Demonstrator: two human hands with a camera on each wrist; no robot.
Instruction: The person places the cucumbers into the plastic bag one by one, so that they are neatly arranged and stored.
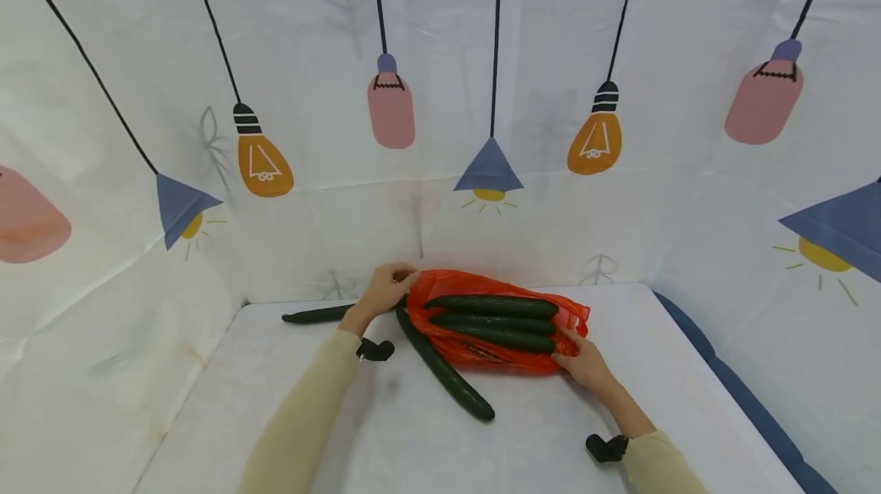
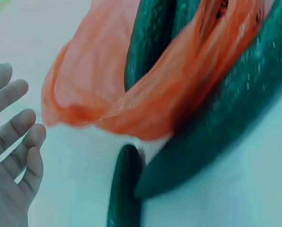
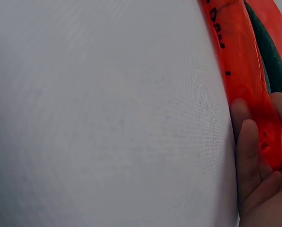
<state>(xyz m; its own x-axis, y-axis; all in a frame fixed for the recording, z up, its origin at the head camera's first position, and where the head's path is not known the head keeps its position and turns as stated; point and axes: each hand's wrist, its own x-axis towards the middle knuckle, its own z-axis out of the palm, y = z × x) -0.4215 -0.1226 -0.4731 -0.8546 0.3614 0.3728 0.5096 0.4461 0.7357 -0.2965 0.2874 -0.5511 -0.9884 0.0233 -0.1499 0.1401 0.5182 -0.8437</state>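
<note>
An orange plastic bag (image 1: 475,350) lies on the white table (image 1: 537,433) with three dark green cucumbers (image 1: 492,306) inside. My right hand (image 1: 581,362) pinches the bag's right end, and in the right wrist view the fingers (image 3: 247,156) press into the orange film (image 3: 235,52). My left hand (image 1: 385,287) is at the bag's left end. In the left wrist view that hand (image 2: 13,161) has relaxed, spread fingers just clear of the bag (image 2: 93,90). One loose cucumber (image 1: 447,375) lies slanted in front of the bag, and another (image 1: 316,316) lies to the left.
A white cloth backdrop (image 1: 440,58) printed with hanging lamps walls in the table at the back and both sides. A blue edge (image 1: 743,394) runs along the table's right side. Bare table surface spreads toward me.
</note>
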